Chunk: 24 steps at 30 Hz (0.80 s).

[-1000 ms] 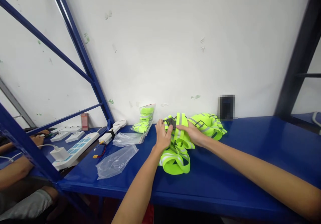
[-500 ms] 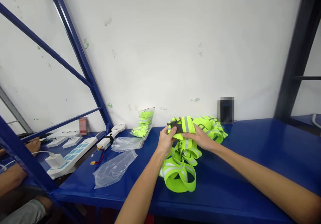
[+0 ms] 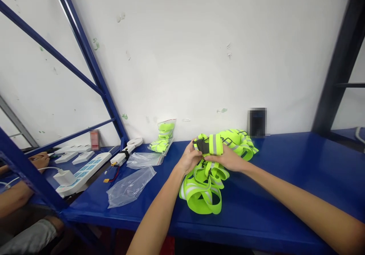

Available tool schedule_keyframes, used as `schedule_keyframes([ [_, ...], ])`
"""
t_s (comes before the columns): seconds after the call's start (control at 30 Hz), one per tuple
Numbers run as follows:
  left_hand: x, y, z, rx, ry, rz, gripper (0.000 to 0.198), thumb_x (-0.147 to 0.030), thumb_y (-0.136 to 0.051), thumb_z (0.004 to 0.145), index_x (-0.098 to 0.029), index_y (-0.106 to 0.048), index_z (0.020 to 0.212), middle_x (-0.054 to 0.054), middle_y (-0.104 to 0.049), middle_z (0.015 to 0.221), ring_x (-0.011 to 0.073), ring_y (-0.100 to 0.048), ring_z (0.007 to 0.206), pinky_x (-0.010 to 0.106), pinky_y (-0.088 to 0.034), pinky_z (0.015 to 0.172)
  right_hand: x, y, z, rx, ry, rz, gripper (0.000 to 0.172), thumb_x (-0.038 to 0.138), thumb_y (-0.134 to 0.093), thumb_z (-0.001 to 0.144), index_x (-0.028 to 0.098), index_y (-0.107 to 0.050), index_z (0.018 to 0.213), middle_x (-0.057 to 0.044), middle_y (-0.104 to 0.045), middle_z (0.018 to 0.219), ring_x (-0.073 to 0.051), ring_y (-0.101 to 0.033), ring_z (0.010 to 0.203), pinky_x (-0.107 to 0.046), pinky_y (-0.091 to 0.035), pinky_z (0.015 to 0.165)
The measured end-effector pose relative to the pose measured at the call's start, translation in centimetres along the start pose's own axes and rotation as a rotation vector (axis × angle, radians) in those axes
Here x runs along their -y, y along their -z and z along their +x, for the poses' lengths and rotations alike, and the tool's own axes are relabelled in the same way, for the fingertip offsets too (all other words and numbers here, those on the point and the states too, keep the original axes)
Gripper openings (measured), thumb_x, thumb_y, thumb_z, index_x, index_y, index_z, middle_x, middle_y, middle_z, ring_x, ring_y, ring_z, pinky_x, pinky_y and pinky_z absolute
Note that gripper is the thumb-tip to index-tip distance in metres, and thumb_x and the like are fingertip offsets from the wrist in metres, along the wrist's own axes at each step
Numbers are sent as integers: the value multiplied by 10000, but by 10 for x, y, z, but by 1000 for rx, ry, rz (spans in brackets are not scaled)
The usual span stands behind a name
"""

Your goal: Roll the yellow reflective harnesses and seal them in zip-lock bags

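Note:
A neon yellow-green reflective strap (image 3: 216, 144) with silver stripes and a black patch or buckle is gripped between my two hands, just above the table. My left hand (image 3: 190, 158) is closed on its left end, thumb near the black part. My right hand (image 3: 229, 158) is closed on the right side, partly hidden by the folded band. Loops of the same strap hang down and lie on the table below. Behind my right hand lies more of the neon reflective webbing (image 3: 242, 142) with black sliders; whether it joins the held strap I cannot tell.
On the blue table (image 3: 285, 186) at left lie clear plastic bags (image 3: 131, 186), a bagged neon strap set (image 3: 165, 135), a white handheld fan (image 3: 134, 144) and a power strip (image 3: 85, 173). A blurred dark object (image 3: 257, 122) leans on the wall. Another person's hand (image 3: 40, 160) is far left.
The held band has been turned a little, so its black part shows more fully. My left thumb has slid lower, and both hands stay on the strap.

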State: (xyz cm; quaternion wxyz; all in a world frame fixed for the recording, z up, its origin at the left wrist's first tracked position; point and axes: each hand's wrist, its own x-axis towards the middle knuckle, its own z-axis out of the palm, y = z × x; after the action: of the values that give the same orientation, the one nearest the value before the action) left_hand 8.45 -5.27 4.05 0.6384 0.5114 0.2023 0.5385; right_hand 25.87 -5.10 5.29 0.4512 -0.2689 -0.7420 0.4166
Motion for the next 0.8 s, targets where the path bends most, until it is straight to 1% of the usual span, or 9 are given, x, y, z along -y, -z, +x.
schedule_keyframes([
  [0.07, -2, 0, -1, 38, 1, 39, 566, -141, -742, 621, -195, -574, 1159, 66, -665, 1059, 206, -637, 937, 305, -487, 802, 1, -1, -1, 12, 0, 19, 458, 336, -793, 659, 225, -692, 1091, -61, -707, 1133, -328, -606, 1119, -515, -445, 1012],
  [0.13, -5, 2, -1, 76, -9, 86, 549, -153, -769, 622, -204, -580, 1135, 61, -656, 1058, 213, -627, 972, 314, -477, 833, 1, -2, -1, 7, -27, 36, 426, 322, -794, 653, 232, -709, 1060, -60, -711, 1129, -331, -611, 1109, -518, -433, 1024],
  [0.2, -6, 4, 0, 89, -50, 155, 517, -158, -792, 613, -207, -592, 1088, 50, -648, 1037, 214, -615, 999, 319, -464, 866, 0, -2, -2, -16, -65, 59, 409, 294, -795, 651, 238, -716, 1048, -60, -714, 1125, -326, -621, 1095, -509, -428, 1031],
  [0.27, -5, 6, 1, 67, -110, 264, 462, -168, -807, 608, -198, -608, 1024, 43, -640, 1010, 207, -601, 1004, 314, -452, 887, -5, 0, -2, -41, -98, 92, 429, 267, -799, 642, 243, -711, 1061, -55, -715, 1127, -318, -626, 1093, -495, -436, 1025],
  [0.33, -2, 7, 2, 21, -169, 392, 399, -186, -804, 621, -184, -613, 972, 43, -629, 984, 201, -587, 987, 300, -448, 873, -12, 1, -1, -56, -139, 132, 453, 248, -806, 623, 233, -704, 1065, -55, -722, 1113, -311, -639, 1071, -482, -462, 996],
  [0.5, 2, 6, 1, -85, -283, 690, 264, -225, -749, 684, -179, -563, 867, 28, -572, 893, 179, -546, 888, 255, -428, 748, -23, 6, 1, -37, -253, 246, 412, 210, -801, 585, 182, -712, 987, -69, -748, 1003, -291, -683, 934, -431, -527, 877],
  [0.6, 0, 3, -2, -120, -372, 914, 228, -220, -713, 705, -188, -516, 814, 5, -531, 842, 156, -495, 809, 255, -383, 712, -22, 9, 3, -47, -218, 152, 348, 200, -783, 587, 189, -728, 930, -44, -753, 917, -287, -679, 898, -406, -528, 839],
  [0.7, -2, -1, -5, -123, -469, 1106, 206, -175, -652, 717, -196, -452, 762, -12, -479, 787, 141, -430, 732, 262, -331, 667, -18, 11, 4, -55, -100, -8, 215, 215, -753, 609, 198, -735, 822, -23, -742, 830, -286, -666, 865, -399, -518, 828],
  [0.8, -3, -4, -5, -122, -559, 1215, 234, -98, -585, 685, -205, -380, 717, -20, -432, 750, 138, -394, 697, 273, -296, 646, -15, 6, 5, -29, -30, -2, 186, 258, -726, 645, 216, -729, 826, -22, -742, 856, -285, -661, 889, -396, -523, 827],
])
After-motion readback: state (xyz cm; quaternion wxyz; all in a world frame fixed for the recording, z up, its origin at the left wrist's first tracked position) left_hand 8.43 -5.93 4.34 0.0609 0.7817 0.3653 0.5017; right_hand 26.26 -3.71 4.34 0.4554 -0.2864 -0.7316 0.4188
